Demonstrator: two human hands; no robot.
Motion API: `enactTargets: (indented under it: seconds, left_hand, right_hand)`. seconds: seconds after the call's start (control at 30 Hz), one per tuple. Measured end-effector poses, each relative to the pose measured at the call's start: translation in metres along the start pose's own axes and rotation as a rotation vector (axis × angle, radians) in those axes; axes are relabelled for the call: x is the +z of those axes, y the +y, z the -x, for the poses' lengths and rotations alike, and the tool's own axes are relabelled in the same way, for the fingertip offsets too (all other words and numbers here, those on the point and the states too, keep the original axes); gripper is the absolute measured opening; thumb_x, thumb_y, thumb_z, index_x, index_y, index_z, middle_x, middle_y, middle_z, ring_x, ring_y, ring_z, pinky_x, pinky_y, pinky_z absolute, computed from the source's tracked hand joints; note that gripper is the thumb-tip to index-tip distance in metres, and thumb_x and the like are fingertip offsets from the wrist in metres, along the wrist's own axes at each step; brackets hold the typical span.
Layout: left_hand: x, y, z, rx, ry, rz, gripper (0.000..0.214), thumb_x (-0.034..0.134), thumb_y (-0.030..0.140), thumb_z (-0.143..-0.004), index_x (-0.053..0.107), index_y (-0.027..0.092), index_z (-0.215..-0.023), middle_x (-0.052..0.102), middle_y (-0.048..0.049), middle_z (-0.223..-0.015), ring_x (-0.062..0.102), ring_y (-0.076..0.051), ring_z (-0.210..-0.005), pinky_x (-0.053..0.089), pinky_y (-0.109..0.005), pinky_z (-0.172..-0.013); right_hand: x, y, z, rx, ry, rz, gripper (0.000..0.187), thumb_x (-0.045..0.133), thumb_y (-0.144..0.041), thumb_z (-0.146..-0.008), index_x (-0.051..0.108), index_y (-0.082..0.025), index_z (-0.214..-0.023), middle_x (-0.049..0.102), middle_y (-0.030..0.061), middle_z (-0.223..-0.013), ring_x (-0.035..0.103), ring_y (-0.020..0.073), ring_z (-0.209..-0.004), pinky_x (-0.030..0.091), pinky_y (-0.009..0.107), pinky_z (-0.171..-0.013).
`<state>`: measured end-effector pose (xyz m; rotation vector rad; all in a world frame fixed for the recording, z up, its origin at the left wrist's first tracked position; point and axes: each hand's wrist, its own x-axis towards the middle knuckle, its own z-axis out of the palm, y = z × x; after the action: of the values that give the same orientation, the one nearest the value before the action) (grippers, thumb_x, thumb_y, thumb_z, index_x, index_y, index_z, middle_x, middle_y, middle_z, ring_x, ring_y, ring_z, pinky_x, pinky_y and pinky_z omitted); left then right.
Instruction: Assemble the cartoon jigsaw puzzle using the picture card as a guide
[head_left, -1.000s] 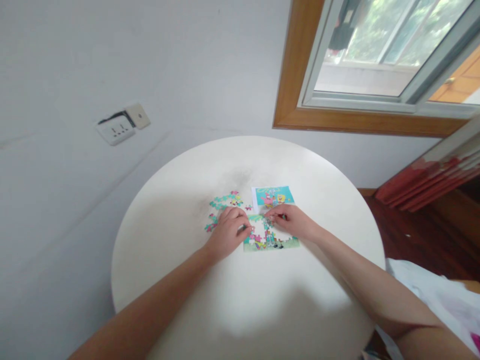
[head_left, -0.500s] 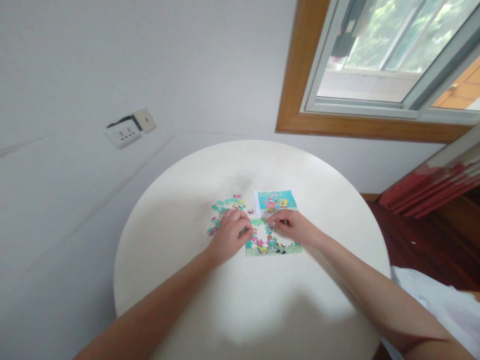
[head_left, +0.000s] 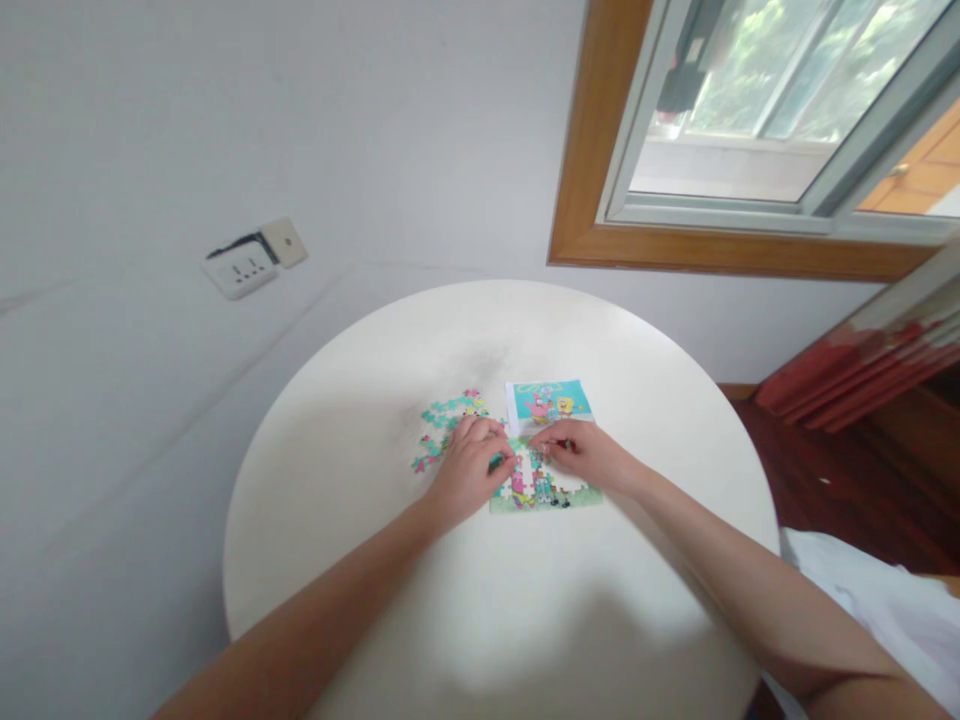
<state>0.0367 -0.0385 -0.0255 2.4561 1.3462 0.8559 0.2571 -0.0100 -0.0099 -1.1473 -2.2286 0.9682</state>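
A partly assembled jigsaw puzzle (head_left: 546,504) lies on the white table, with white gaps in its middle. Over its left side my left hand (head_left: 474,468) is closed, thumb and forefinger pinched on a puzzle piece mostly covered by the fingers. My right hand (head_left: 589,453) pinches a small puzzle piece (head_left: 544,451) at the upper middle of the puzzle. Loose puzzle pieces (head_left: 444,408), teal, pink and yellow, are scattered beyond and left of my left hand. Just behind the puzzle sits a cartoon picture sheet (head_left: 551,400), its lower edge partly hidden by my right hand.
The round white table (head_left: 337,450) stands close to a pale wall with a power socket (head_left: 241,268). A wood-framed window (head_left: 720,250) is at the upper right. A red curtain (head_left: 817,385) hangs at the right, and white cloth (head_left: 862,600) lies below the table's right edge.
My left hand has shifted slightly right, nearer my right hand, and the white gap beside its fingertips looks narrower. My right hand stays almost in place, still pinching.
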Motion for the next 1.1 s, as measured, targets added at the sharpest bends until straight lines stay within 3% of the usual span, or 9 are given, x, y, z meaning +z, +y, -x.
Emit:
enactTargets:
  seconds: [0.33,0.5,0.67,0.9,1.1]
  left_hand:
    - [-0.003,0.003,0.002,-0.035,0.0,-0.091,0.007,0.067,0.025,-0.082,0.062,0.021,-0.084,0.057,-0.0046,-0.1,0.048,-0.025,-0.105,0.038,-0.041,-0.092]
    - [-0.008,0.0,-0.001,-0.034,0.065,-0.074,0.004,0.058,0.025,-0.088,0.06,0.021,-0.088,0.058,-0.0046,-0.097,0.05,-0.023,-0.101,0.038,-0.04,-0.093]
    - [-0.017,-0.013,-0.002,-0.056,0.154,-0.059,0.012,0.051,0.025,-0.091,0.06,0.022,-0.098,0.06,-0.0054,-0.1,0.051,-0.023,-0.101,0.039,-0.041,-0.094]
    - [-0.032,-0.038,0.001,-0.107,0.228,-0.117,0.019,0.048,0.028,-0.092,0.06,0.02,-0.105,0.061,-0.007,-0.102,0.052,-0.023,-0.101,0.039,-0.042,-0.095]
    - [-0.042,-0.057,0.003,-0.129,0.281,-0.193,0.021,0.047,0.028,-0.092,0.059,0.019,-0.106,0.06,-0.0079,-0.1,0.053,-0.024,-0.1,0.039,-0.043,-0.095]
  right_hand:
    - [-0.003,-0.005,0.0,-0.028,-0.008,0.017,0.028,0.052,-0.012,-0.082,0.074,-0.017,-0.099,0.07,0.0041,-0.084,0.058,0.0138,-0.073,0.044,0.024,-0.068]
    - [-0.005,-0.01,0.003,-0.151,-0.05,0.08,0.029,0.05,-0.012,-0.085,0.072,-0.017,-0.103,0.068,0.0058,-0.086,0.058,0.0148,-0.076,0.045,0.025,-0.069]
    - [-0.003,-0.016,0.007,-0.366,-0.055,0.276,0.037,0.053,-0.004,-0.078,0.073,-0.022,-0.103,0.062,0.0084,-0.093,0.056,0.0187,-0.089,0.045,0.032,-0.083]
    - [0.001,-0.016,0.008,-0.377,-0.033,0.378,0.041,0.053,-0.005,-0.077,0.073,-0.027,-0.106,0.059,0.0075,-0.102,0.054,0.0216,-0.099,0.04,0.038,-0.091]
    - [0.002,-0.021,0.01,-0.396,-0.105,0.405,0.036,0.054,-0.007,-0.081,0.074,-0.029,-0.101,0.059,0.0068,-0.103,0.053,0.0215,-0.099,0.038,0.038,-0.089]
